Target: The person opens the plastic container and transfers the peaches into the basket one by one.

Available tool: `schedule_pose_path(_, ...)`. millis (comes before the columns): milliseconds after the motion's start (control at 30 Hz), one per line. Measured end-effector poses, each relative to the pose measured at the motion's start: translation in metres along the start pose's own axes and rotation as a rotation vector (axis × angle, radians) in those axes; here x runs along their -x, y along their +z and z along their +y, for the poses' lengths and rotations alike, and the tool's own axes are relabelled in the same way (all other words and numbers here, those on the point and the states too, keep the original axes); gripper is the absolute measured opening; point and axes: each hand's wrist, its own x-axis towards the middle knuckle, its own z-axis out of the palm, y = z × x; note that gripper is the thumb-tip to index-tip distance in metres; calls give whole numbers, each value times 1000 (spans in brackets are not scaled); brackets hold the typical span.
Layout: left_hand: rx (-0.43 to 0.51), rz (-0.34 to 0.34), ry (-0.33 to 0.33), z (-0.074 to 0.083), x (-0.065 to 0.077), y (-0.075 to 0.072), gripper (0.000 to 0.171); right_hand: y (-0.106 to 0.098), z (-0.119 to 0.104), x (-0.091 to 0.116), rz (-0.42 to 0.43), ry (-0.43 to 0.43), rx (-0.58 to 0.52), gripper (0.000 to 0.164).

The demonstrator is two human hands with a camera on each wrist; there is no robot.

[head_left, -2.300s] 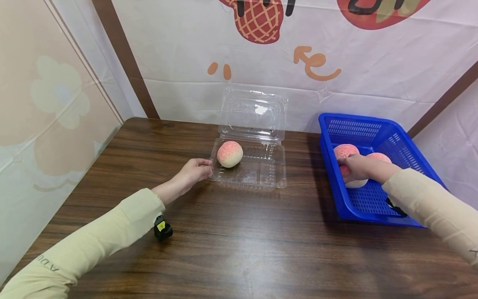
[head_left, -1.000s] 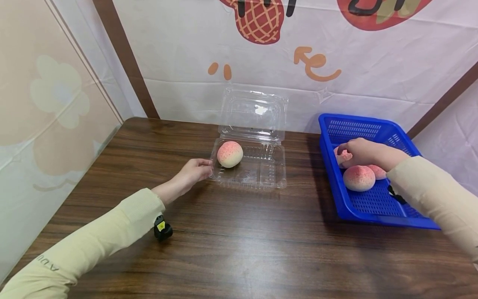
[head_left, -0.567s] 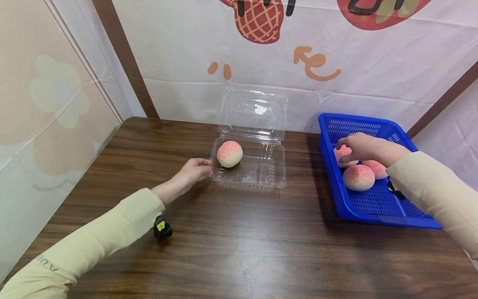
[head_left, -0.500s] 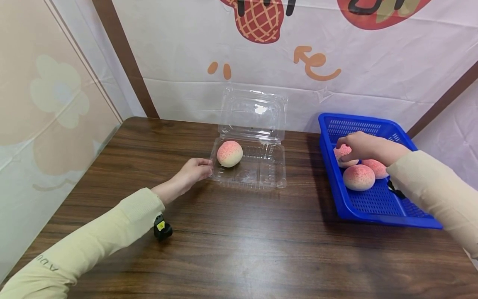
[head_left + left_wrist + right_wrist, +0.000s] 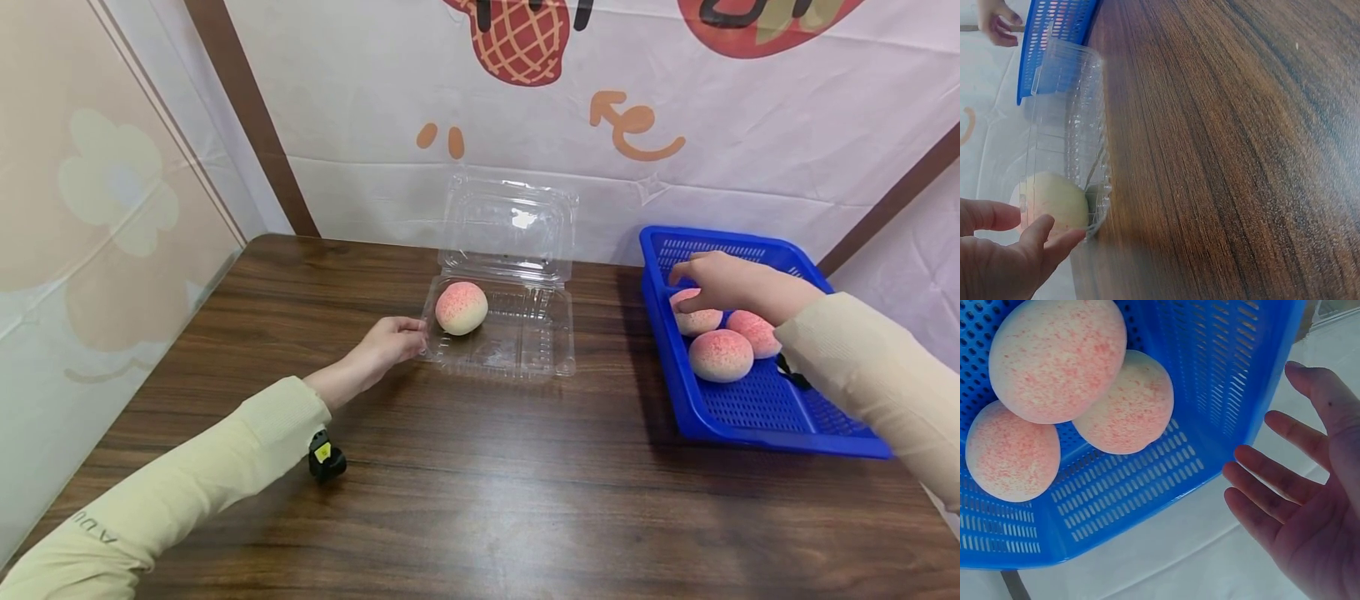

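Note:
A clear plastic clamshell box (image 5: 498, 358) stands with its lid raised on the table. One pink and cream peach (image 5: 462, 309) sits in its left part. My left hand (image 5: 386, 346) pinches the box's left edge between thumb and fingers; the left wrist view shows the peach just beyond the fingertips. At the right, a blue plastic basket (image 5: 757, 440) holds three more peaches, the nearest peach (image 5: 722, 357) being fully visible. My right hand (image 5: 723, 279) hovers over the basket's back part, above the back-left peach (image 5: 697, 322). Its fingers are spread and hold nothing, as the right wrist view shows.
The dark wood-grain table (image 5: 480, 492) reaches back to a white printed cloth (image 5: 360, 100). The basket stands right of the box, with bare table between them. A black wrist camera (image 5: 326, 458) hangs below the left cuff.
My right hand gripped low inside the basket, then shifted to the back-left peach. It has since let go and risen slightly, uncovering that peach. The left hand and box have stayed put.

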Motion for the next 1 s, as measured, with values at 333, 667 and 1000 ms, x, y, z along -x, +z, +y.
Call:
schedule_pose_path(333,5,-1,-7,2,1,0,45,-7,-11,-11,27,-18,7,35)
schedule_pose_path(667,-9,4,0,1,0,1,44,-9,-21,-16,84,-39,24,35)
schedule_pose_path(1000,-11,6,8,0,0,1,43,-8,-27,-24,115,-90,43,39)
